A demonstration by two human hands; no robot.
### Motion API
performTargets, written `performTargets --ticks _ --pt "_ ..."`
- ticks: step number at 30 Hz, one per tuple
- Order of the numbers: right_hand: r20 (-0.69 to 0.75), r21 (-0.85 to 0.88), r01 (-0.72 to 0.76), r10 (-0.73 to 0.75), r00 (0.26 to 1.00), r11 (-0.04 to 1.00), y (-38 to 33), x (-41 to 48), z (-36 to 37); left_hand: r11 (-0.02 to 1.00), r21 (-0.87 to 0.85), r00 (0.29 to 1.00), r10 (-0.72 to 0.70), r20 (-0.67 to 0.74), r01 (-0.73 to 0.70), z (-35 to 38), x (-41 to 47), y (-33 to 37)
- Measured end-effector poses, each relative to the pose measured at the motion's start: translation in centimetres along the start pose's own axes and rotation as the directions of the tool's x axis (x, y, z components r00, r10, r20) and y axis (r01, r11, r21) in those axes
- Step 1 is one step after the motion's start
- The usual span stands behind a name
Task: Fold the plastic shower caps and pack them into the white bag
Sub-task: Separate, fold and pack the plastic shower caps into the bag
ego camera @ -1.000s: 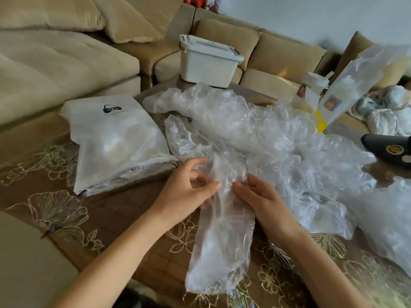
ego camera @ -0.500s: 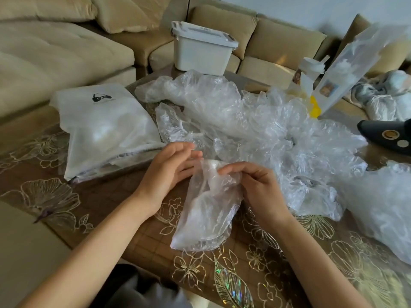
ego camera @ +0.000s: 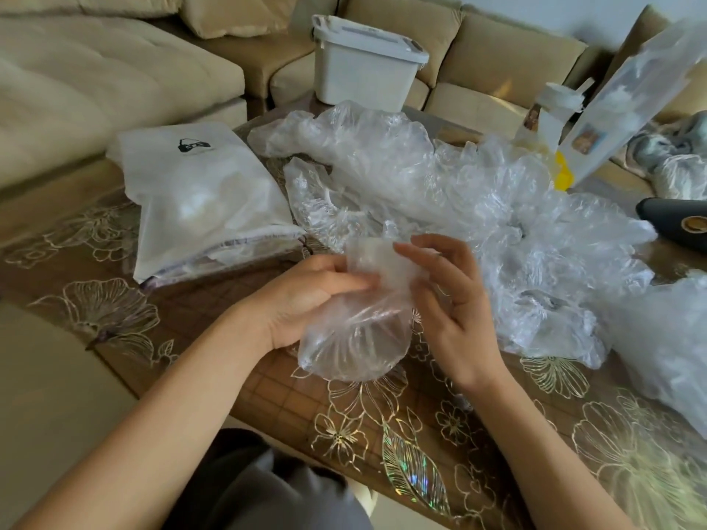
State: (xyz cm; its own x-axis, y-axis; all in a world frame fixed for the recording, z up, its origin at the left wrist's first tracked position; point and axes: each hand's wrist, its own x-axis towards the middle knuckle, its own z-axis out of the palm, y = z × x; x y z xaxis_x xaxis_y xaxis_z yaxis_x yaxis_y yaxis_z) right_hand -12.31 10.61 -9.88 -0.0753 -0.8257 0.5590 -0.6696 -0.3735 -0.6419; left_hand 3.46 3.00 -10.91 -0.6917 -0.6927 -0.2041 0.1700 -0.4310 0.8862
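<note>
Clear plastic, thin and crinkled, makes up the shower cap (ego camera: 355, 338) held up just above the brown, flower-patterned surface (ego camera: 382, 426), near the middle of the view. Both hands meet on its folded upper part while its rounded lower part hangs down and bulges towards six o'clock. The left hand (ego camera: 306, 296) grasps the cap from nine o'clock, fingers curled onto the folded top with the film bunched under them. The right hand (ego camera: 455, 300) stands at three o'clock of the cap with its fingers spread and only loosely bent; its forefinger tip touches the top fold and its thumb lies along the cap's side, so it is released rather than clenched. At ten o'clock from the hands the white bag (ego camera: 202, 197) lies flat on the surface, a small black logo near its far end and its open mouth turned towards the person, with pale shapes showing through its wall. From twelve to two o'clock a loose pile of clear caps (ego camera: 440, 177) sprawls across the surface. Beyond it, at twelve o'clock, a white lidded tub (ego camera: 363, 66) stands before a beige sofa (ego camera: 95, 82). A black object (ego camera: 677, 223) lies at three o'clock, near the frame edge.
</note>
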Motion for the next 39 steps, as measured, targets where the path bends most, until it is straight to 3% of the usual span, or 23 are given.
performTargets --ticks 2,4,6,8,14,21,24,28,31,33,36,39 --pt "0.011 -0.268 0.200 -0.204 0.979 0.943 -0.9 0.0 -0.3 0.997 -0.077 1.000 0.016 -0.013 -0.017 -0.3 0.0 0.1" --pt "0.198 -0.421 0.406 -0.355 0.914 0.811 -1.7 -0.4 0.3 0.994 -0.100 0.999 0.045 0.015 -0.044 -0.3 -0.1 0.1" --pt "0.396 -0.390 0.471 -0.318 0.861 0.791 -2.3 -0.7 1.2 0.992 -0.112 0.998 0.056 -0.002 -0.055 -0.3 -0.3 0.2" --pt "0.471 -0.383 0.458 -0.257 0.844 0.802 -2.1 -1.0 1.4 0.983 -0.186 1.000 0.005 -0.026 -0.010 -0.2 -0.4 0.4" --pt "0.470 -0.420 0.480 -0.268 0.841 0.771 -1.4 -1.6 0.1 0.968 -0.228 0.992 -0.117 -0.044 0.104 -0.4 -0.4 0.8" --pt "0.309 -0.462 0.561 -0.468 0.828 0.687 -1.0 -1.4 1.5 0.979 -0.174 0.993 -0.110 -0.033 0.103 -0.2 -0.4 0.9" --pt "0.276 -0.337 0.458 -0.378 0.884 0.823 -0.8 -1.6 1.6 0.986 -0.158 0.990 -0.072 -0.117 0.053 0.2 -0.3 0.8" --pt "0.275 -0.167 0.135 -0.085 0.958 0.977 -0.5 -1.1 1.0 0.996 -0.072 0.989 0.039 -0.141 -0.049 0.8 -0.5 0.3" --pt "0.282 -0.052 -0.072 0.084 0.956 0.996 -0.6 -0.6 1.0 0.998 -0.046 0.997 0.049 -0.051 -0.052 0.9 -0.6 0.4" --pt "0.304 -0.046 -0.160 0.167 0.938 0.986 -0.6 -0.5 1.2 0.996 -0.075 0.995 0.048 0.092 -0.041 0.7 -0.7 0.7" --pt "0.313 -0.059 -0.190 0.199 0.929 0.980 -0.6 -0.6 1.3 0.999 -0.011 0.958 0.053 0.281 -0.052 0.5 -1.0 0.9" --pt "0.309 -0.047 -0.192 0.197 0.930 0.980 -0.5 -0.6 1.4 0.987 0.128 0.956 0.057 0.287 -0.097 0.3 -1.0 0.7"
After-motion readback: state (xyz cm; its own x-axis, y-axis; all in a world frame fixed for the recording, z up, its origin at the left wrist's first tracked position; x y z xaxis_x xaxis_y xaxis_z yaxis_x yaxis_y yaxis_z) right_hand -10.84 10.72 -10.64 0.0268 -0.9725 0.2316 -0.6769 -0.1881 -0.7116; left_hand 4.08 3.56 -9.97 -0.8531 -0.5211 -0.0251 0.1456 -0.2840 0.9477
